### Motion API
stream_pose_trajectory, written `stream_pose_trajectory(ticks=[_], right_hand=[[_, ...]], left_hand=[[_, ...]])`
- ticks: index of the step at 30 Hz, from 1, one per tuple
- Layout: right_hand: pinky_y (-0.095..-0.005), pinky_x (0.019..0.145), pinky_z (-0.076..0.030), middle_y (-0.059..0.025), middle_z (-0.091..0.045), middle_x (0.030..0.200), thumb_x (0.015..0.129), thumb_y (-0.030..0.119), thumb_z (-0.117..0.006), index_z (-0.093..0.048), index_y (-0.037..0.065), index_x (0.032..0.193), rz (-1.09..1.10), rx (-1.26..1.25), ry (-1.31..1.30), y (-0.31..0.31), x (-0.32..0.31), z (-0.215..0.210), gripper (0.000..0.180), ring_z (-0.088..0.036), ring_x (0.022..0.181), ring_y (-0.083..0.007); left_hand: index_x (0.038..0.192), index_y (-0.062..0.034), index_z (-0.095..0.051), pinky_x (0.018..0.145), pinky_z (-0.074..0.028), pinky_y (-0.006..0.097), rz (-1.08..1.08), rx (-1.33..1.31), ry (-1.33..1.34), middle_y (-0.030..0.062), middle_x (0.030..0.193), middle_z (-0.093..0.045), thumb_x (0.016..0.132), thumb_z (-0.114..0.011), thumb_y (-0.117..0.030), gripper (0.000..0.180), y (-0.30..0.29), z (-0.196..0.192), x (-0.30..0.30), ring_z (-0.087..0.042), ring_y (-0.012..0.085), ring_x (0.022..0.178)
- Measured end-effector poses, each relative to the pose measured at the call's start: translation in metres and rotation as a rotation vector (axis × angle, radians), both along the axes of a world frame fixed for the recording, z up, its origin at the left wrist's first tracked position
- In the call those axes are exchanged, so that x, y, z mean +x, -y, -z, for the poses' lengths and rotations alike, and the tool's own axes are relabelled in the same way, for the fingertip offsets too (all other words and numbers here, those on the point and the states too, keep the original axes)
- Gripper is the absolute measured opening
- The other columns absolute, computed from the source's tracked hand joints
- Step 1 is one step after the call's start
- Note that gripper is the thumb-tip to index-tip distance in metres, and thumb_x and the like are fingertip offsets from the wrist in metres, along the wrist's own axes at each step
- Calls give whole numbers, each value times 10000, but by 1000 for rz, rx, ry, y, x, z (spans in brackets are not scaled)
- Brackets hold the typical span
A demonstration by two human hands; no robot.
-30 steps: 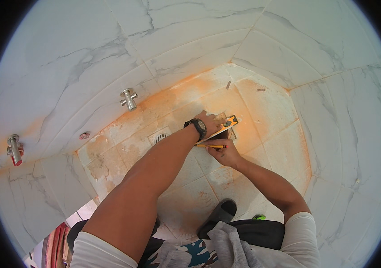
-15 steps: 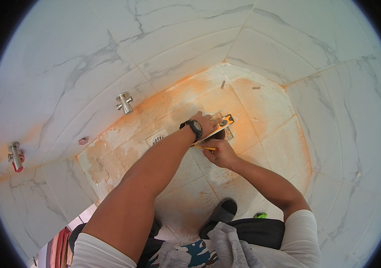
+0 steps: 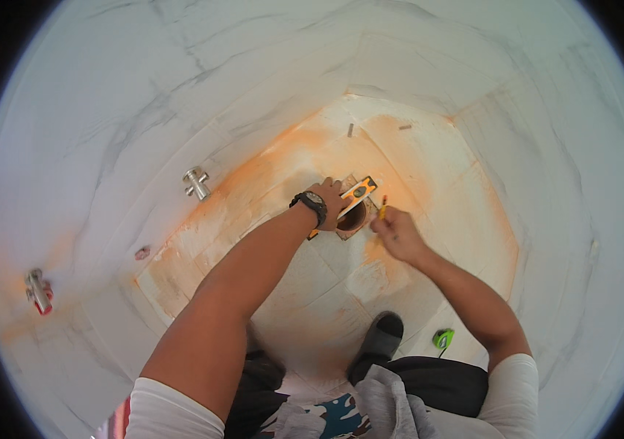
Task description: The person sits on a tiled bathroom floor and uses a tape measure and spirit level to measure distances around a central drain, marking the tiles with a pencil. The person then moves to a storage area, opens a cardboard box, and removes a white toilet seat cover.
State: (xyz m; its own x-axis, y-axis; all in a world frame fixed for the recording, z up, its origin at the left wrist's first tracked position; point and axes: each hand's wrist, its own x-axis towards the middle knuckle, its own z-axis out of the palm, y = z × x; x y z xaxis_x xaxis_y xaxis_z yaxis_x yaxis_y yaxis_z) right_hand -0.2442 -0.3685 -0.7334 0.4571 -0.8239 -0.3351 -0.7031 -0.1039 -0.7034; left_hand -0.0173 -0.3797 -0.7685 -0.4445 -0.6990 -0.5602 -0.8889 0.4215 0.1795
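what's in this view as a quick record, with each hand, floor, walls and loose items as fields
left hand: the left hand, below a dark wristwatch, rests on a yellow-and-white level
right hand: the right hand grips a yellow pencil, tip raised
floor: light tiles with orange staining; a round opening beneath the level
walls: pale with grey veins; two metal valves on the left
loose items: green tape measure near the right knee; two small strips farther off
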Motion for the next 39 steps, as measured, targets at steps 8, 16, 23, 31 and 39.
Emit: stream_pose_trajectory(ticks=[8, 16, 23, 31, 39], right_hand=[[-370, 551, -410, -121, -480, 589, 1052, 335, -532, -644, -27, 868, 313, 35, 28, -56, -88, -100, 421, -482, 553, -171], [-481, 635, -451, -243, -572, 720, 1004, 259, -571, -597, -39, 811, 39, -79, -99, -81, -54, -81, 356, -576, 667, -422], [-408, 748, -534, -224, -713, 900, 933, 290, -688, -725, -12, 997, 375, -56, 17, -46, 53, 39, 311, -706, 823, -323], [-425, 720, -536, -193, -729, 826, 899, 284, -712, -741, -16, 952, 159, -134, -78, -29, 88, 100, 307, -716, 793, -290], [-369, 696, -522, -148, -703, 788, 874, 271, -730, -750, -9, 936, 263, 185, 68, -18, 80, 116, 288, -670, 733, -252]], left_hand=[[1363, -87, -571, 917, -541, 454, -371, -23, -237, 221, 1142, -635, 822, -717, -304, 601, -14, 19, -5, -638, 378, 1083], [1325, 19, -555, 909, -530, 455, -477, 13, -343, 247, 1106, -614, 746, -760, -307, 696, -96, 18, 87, -632, 408, 1015], [1331, 11, -555, 931, -519, 449, -503, -229, -597, 226, 1167, -596, 787, -724, -241, 623, -148, 50, 78, -597, 392, 1076], [1376, 38, -531, 998, -490, 442, -537, -302, -648, 226, 1239, -595, 804, -715, -168, 635, -154, 70, 68, -571, 378, 1138], [1383, 42, -548, 1001, -471, 421, -534, -366, -677, 224, 1219, -595, 796, -793, -189, 676, -176, 79, 81, -562, 362, 1124]])
